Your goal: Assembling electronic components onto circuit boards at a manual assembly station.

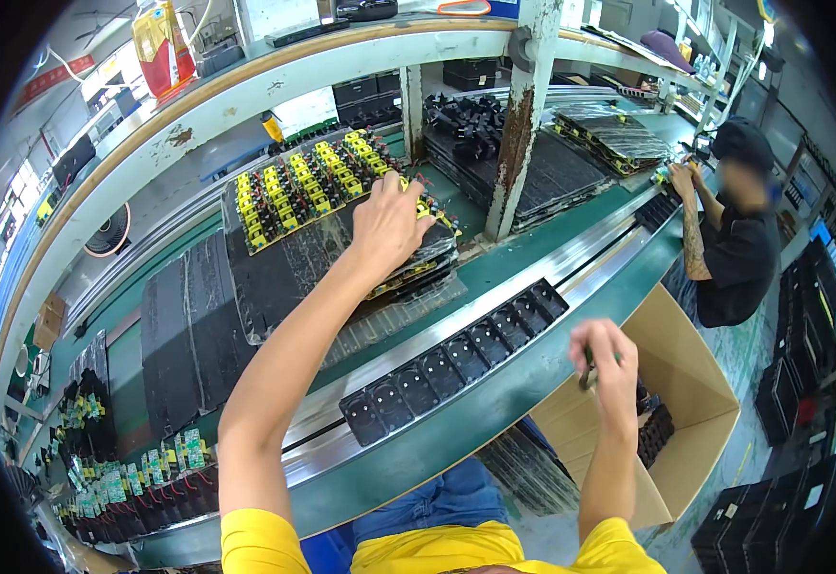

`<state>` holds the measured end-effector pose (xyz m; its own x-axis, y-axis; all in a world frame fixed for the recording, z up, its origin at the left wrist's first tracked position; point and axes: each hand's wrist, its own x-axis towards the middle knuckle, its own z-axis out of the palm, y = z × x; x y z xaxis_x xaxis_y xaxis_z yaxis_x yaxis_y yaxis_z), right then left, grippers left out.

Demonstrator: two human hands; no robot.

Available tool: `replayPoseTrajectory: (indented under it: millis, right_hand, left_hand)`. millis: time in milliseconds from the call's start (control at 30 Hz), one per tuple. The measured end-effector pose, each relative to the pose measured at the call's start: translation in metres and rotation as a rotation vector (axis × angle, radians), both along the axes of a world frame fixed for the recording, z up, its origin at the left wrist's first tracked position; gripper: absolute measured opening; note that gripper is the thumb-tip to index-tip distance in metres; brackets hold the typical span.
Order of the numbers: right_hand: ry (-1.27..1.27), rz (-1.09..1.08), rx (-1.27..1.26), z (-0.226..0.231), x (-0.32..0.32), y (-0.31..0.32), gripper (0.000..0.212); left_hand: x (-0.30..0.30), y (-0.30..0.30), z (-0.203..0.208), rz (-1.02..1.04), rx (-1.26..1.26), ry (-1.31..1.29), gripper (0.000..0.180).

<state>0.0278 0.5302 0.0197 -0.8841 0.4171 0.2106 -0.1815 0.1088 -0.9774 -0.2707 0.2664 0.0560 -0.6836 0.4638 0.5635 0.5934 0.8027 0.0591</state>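
My left hand (387, 225) reaches over a black sheet with rows of small circuit boards (289, 196) that carry yellow parts. Its fingers bend round a circuit board (425, 205) at the right end of the rows, partly hidden by the hand. My right hand (611, 362), slightly blurred, is raised over the near edge of the bench beside an open cardboard box (700, 383). Its fingers curl round a small dark object (587, 373) too smeared to name. Between the hands, a long black tray (451, 364) with a row of compartments lies on the metal rail.
A rusty post (514, 143) and an overhead shelf beam (275, 86) stand across the far side. Black sheets (184, 325) and green boards with wires (141, 483) lie at left. At the right, a co-worker in black (738, 225) handles parts at the rail.
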Motion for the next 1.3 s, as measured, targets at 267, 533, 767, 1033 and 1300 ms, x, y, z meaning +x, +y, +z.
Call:
replayPoseTrajectory:
  millis: [267,533,767,1033,1300]
  right_hand:
    - [0.038,-0.003,-0.18,-0.023,0.067,-0.009,0.027]
    - [0.097,-0.1,0.438,0.007,-0.004,-0.09,0.042]
    - [0.494,0.094,0.598,0.012,-0.026,-0.163,0.033]
    - [0.5,0.723,0.784,0.027,-0.042,-0.178,0.022]
    - [0.381,0.502,0.263,0.01,-0.01,-0.176,0.014]
  left_hand:
    - [-0.025,0.019,-0.011,-0.176,-0.009,-0.23,0.041]
    - [0.139,-0.028,0.022,-0.451,0.444,-0.785,0.068]
    - [0.233,-0.099,0.031,-0.384,0.348,-0.673,0.083]
    - [0.254,-0.155,0.042,-0.377,0.149,-0.989,0.091]
    - [0.271,-0.159,0.001,-0.534,0.569,-1.033,0.06]
